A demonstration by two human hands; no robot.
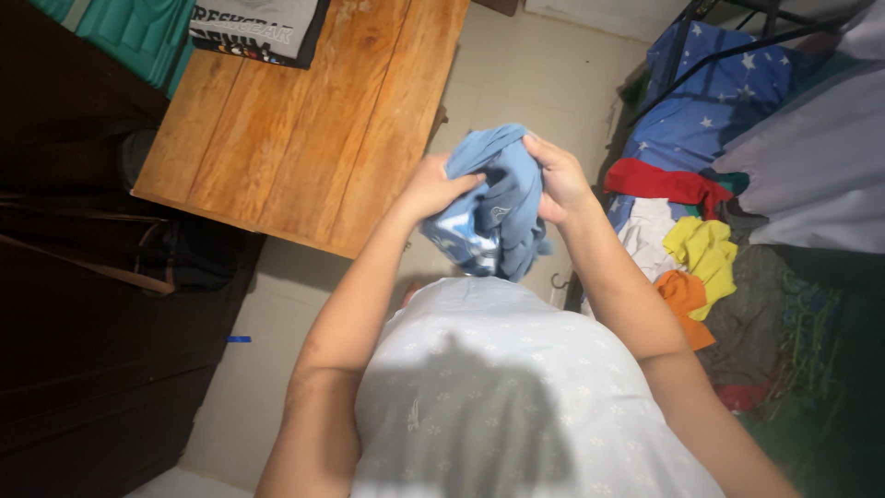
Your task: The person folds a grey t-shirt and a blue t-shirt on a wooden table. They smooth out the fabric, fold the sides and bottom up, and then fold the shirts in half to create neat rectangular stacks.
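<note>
Head view is showing the left hand [441, 187] and right hand [560, 180] both closing their grip on a bunched light-blue cloth garment [498, 207], holding it up in front of the chest, beside the wooden tabletop [304, 129] and near a pile of coloured clothes [691, 258]

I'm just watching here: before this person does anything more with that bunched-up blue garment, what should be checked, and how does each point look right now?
1. Both hands on the blue garment: ok; left hand and right hand grip it.
2. Garment off the floor: ok, held at chest height.
3. Garment spread flat: not ok, bunched.
4. Bare space on the wooden table: ok; only folded clothes at its far edge.
5. Clothes pile at the right apart from the hands: ok.
6. Garment clean or dry: cannot tell.
</note>
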